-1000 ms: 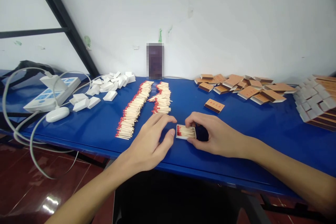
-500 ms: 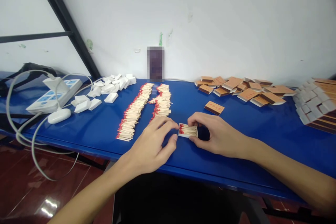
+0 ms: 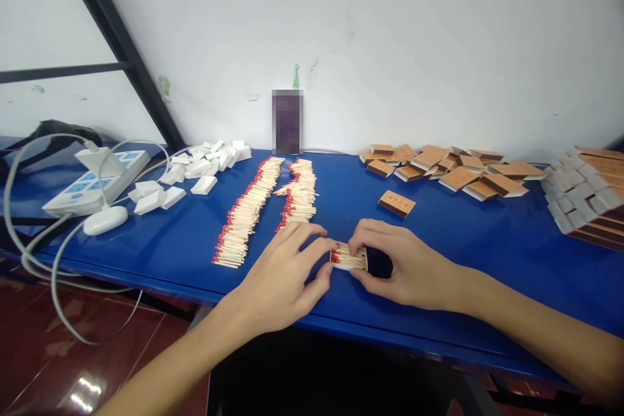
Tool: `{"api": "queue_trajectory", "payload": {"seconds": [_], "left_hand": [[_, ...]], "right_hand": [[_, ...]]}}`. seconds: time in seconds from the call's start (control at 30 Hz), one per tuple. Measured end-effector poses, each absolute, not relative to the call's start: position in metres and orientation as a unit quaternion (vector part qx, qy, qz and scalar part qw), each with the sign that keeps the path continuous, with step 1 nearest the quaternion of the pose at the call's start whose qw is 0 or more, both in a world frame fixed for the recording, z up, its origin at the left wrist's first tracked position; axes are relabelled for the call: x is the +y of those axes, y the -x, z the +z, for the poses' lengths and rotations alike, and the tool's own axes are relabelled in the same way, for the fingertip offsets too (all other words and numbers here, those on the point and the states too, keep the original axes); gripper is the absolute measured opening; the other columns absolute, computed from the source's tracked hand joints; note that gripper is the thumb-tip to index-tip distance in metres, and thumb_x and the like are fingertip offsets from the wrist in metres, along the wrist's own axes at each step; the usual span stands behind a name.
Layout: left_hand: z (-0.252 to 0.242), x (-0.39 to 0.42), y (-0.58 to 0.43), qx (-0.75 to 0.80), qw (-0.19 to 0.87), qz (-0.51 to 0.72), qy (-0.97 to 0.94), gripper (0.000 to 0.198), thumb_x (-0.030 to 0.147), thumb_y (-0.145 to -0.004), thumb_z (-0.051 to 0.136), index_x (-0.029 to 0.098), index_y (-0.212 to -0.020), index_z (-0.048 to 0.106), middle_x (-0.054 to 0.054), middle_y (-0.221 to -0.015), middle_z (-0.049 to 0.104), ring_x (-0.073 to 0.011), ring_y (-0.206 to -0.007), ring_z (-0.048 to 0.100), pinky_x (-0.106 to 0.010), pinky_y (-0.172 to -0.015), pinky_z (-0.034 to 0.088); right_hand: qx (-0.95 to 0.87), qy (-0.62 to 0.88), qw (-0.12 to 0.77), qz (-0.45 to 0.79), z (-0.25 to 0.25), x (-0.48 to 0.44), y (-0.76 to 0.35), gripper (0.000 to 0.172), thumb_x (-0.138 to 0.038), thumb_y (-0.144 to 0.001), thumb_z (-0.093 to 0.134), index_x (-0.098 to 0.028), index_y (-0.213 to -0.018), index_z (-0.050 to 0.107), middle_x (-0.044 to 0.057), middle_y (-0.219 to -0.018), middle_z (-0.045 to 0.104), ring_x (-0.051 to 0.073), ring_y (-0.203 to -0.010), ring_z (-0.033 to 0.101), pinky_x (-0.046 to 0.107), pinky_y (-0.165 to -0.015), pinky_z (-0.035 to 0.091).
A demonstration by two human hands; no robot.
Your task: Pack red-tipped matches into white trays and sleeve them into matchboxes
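Observation:
A small white matchbox tray (image 3: pixel 349 266) filled with red-tipped matches sits on the blue table in front of me. My right hand (image 3: pixel 407 266) grips its right end, thumb on the near side and fingers over the far side. At the left end, my left hand (image 3: pixel 295 276) has its thumb and index fingertip closed against the tray. Two long rows of matches, one on the left (image 3: pixel 249 214) and a shorter one (image 3: pixel 299 192) beside it, lie beyond my left hand. A single orange matchbox sleeve (image 3: pixel 397 202) rests past my right hand.
White trays (image 3: pixel 203 184) are heaped at the back left, near a power strip (image 3: pixel 92 185) with looped cables. A pile of orange sleeves (image 3: pixel 458 177) lies at the back right. Stacked matchboxes (image 3: pixel 585 198) stand at the far right. A blurred dark rectangle (image 3: pixel 287 122) is by the wall.
My left fingertips have closed in on the tray's left end. The right hand's fingers now reach further over the matches. The view has shifted slightly.

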State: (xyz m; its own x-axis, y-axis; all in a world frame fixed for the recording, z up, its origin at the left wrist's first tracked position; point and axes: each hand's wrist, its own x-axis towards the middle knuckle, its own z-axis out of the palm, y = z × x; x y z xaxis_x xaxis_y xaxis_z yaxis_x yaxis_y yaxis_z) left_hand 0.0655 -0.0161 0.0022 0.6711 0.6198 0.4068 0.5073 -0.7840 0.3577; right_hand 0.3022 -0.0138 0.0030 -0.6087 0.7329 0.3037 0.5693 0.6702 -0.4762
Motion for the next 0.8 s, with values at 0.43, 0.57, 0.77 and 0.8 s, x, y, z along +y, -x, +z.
{"api": "queue_trajectory", "payload": {"seconds": [0.43, 0.57, 0.77, 0.8], "left_hand": [[0.001, -0.016, -0.065, 0.283, 0.107, 0.242, -0.922, 0.011, 0.019, -0.097, 0.051, 0.017, -0.098, 0.061, -0.010, -0.119, 0.059, -0.0220, -0.114, 0.055, -0.039, -0.103, 0.044], [0.001, -0.014, -0.065, 0.282, 0.121, 0.242, -0.921, 0.007, 0.019, -0.096, 0.052, 0.018, -0.094, 0.059, -0.008, -0.120, 0.058, -0.0199, -0.114, 0.055, -0.036, -0.102, 0.044], [0.000, -0.015, -0.066, 0.289, 0.124, 0.242, -0.918, 0.003, 0.021, -0.094, 0.056, 0.019, -0.092, 0.057, -0.007, -0.119, 0.059, -0.0205, -0.111, 0.055, -0.037, -0.100, 0.045], [0.000, -0.015, -0.066, 0.293, 0.125, 0.241, -0.917, 0.003, 0.022, -0.093, 0.057, 0.019, -0.091, 0.057, -0.006, -0.118, 0.059, -0.0209, -0.110, 0.056, -0.037, -0.100, 0.045]], "right_hand": [[-0.820, 0.488, 0.297, 0.021, 0.015, 0.008, -0.331, 0.028, -0.042, -0.093, 0.053, -0.022, -0.112, 0.056, 0.010, -0.110, 0.062, 0.027, -0.100, 0.060, 0.039, -0.086, 0.049], [-0.774, 0.602, 0.165, -0.109, 0.003, 0.030, -0.358, 0.048, -0.045, -0.089, 0.053, -0.018, -0.129, 0.052, 0.018, -0.126, 0.056, 0.038, -0.109, 0.059, 0.052, -0.089, 0.048], [-0.802, 0.580, 0.127, -0.056, 0.000, 0.027, -0.355, 0.039, -0.034, -0.090, 0.046, -0.019, -0.124, 0.054, 0.014, -0.114, 0.065, 0.034, -0.105, 0.062, 0.049, -0.087, 0.049], [-0.815, 0.560, 0.138, -0.051, 0.003, 0.023, -0.352, 0.038, -0.033, -0.088, 0.049, -0.019, -0.123, 0.054, 0.014, -0.115, 0.064, 0.034, -0.106, 0.062, 0.048, -0.089, 0.049]]}}
